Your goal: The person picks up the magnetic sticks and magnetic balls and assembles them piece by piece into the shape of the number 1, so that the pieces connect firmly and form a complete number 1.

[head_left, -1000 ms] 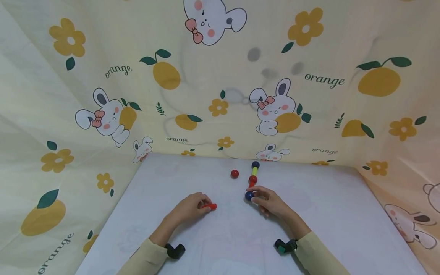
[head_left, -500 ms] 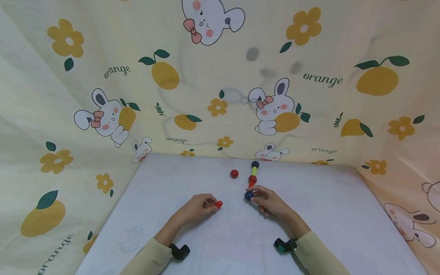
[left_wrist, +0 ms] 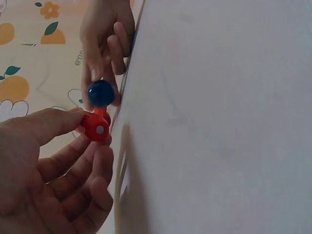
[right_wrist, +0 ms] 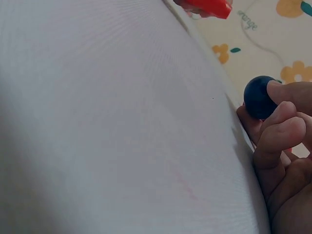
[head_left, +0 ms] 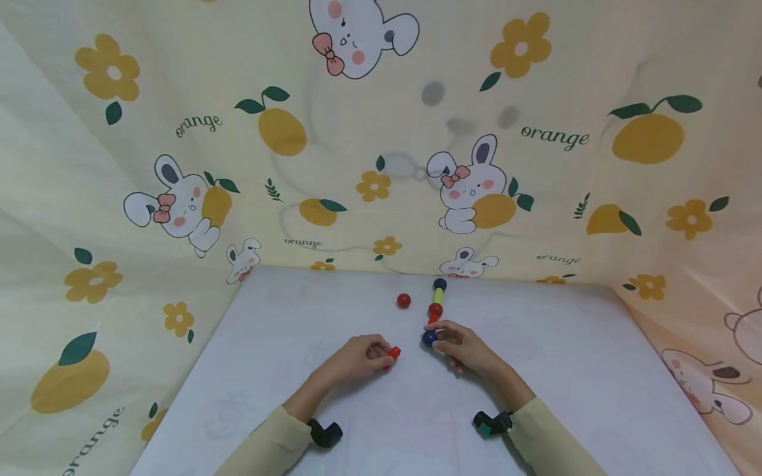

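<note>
My left hand [head_left: 359,360] pinches a short red rod [left_wrist: 93,126] between thumb and fingers. In the left wrist view a pale round spot shows on the rod's end. My right hand [head_left: 467,347] holds a dark blue ball [right_wrist: 259,97] between thumb and fingers, at the near end of a chain lying on the table. From that ball the chain runs away through a red rod [head_left: 433,319], a red ball [head_left: 436,309] and a yellow-green rod [head_left: 438,295] to another dark blue ball [head_left: 440,284]. A small gap separates the left hand's rod from the held ball.
A loose red ball [head_left: 403,301] lies left of the chain. The white table [head_left: 286,311] ends at the back against a patterned cloth [head_left: 333,165], which also hangs along both sides. Each wrist wears a black camera [head_left: 326,434].
My left hand has moved right, toward the blue ball, and turned the red rod so that its end points up and away. The right hand keeps its hold in place.
</note>
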### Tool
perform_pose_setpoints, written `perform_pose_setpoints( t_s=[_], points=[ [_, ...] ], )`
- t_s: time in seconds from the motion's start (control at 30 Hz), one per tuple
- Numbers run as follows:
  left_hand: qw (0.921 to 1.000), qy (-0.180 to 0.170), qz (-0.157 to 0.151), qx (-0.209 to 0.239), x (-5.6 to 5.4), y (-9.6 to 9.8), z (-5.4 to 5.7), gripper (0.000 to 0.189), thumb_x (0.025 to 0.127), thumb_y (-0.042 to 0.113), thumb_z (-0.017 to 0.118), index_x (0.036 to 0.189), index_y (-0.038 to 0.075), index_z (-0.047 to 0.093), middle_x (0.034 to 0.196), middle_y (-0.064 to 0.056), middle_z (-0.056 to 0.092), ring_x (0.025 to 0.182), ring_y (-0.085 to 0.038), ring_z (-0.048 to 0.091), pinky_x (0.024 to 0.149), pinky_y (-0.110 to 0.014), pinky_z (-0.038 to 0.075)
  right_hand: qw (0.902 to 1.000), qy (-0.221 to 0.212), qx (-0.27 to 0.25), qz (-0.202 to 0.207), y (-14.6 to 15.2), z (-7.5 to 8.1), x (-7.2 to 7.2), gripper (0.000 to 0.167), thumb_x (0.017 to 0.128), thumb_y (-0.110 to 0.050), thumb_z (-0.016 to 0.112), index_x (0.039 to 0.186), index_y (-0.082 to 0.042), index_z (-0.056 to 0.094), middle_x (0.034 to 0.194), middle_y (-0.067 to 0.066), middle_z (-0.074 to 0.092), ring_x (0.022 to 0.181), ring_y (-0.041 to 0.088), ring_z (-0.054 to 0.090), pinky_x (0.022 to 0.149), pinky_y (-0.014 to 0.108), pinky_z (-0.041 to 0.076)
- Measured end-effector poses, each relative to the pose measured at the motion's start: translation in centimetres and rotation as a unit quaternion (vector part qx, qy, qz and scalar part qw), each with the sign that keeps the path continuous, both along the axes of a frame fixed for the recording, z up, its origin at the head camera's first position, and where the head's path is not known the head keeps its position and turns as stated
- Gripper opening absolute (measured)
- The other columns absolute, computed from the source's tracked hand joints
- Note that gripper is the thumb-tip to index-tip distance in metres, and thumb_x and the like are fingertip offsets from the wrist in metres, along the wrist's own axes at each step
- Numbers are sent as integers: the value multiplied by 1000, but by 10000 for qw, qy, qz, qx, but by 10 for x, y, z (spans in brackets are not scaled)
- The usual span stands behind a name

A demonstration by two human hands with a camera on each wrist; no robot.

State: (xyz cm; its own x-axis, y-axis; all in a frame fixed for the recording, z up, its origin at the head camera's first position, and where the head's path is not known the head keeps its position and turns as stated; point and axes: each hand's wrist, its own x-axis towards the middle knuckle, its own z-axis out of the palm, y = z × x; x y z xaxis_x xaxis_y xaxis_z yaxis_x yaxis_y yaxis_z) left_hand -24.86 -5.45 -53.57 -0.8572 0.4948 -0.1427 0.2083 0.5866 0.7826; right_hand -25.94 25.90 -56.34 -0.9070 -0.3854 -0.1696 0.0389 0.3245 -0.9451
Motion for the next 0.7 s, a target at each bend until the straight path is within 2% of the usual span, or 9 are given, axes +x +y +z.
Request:
perform_pose_setpoints(
  t_s=[0.13,0.4,0.7],
  points=[
    [9999,-110,-47,24,0,9,-3,17,100,29,79,111,18,74,94,9,72,85,-13,64,77,-29,55,10000,21,-23,27,1,0,0,44,108,-23,67,151,-18,58,133,19,59,59,18,53,52,23,48],
    [9998,-39,-203,73,0,26,-5,15,100,30,78,111,19,74,92,10,72,84,-13,63,79,-29,53,10000,19,-76,47,1,2,2,45,108,-23,68,151,-17,58,128,20,60,58,18,53,51,23,48],
    [9995,54,-249,197,-4,43,-10,15,101,30,78,110,18,75,90,12,72,85,-9,64,83,-27,54,9998,-104,-162,-22,1,2,2,45,108,-24,67,152,-18,58,134,21,59,58,18,53,52,23,48]
  ],
)
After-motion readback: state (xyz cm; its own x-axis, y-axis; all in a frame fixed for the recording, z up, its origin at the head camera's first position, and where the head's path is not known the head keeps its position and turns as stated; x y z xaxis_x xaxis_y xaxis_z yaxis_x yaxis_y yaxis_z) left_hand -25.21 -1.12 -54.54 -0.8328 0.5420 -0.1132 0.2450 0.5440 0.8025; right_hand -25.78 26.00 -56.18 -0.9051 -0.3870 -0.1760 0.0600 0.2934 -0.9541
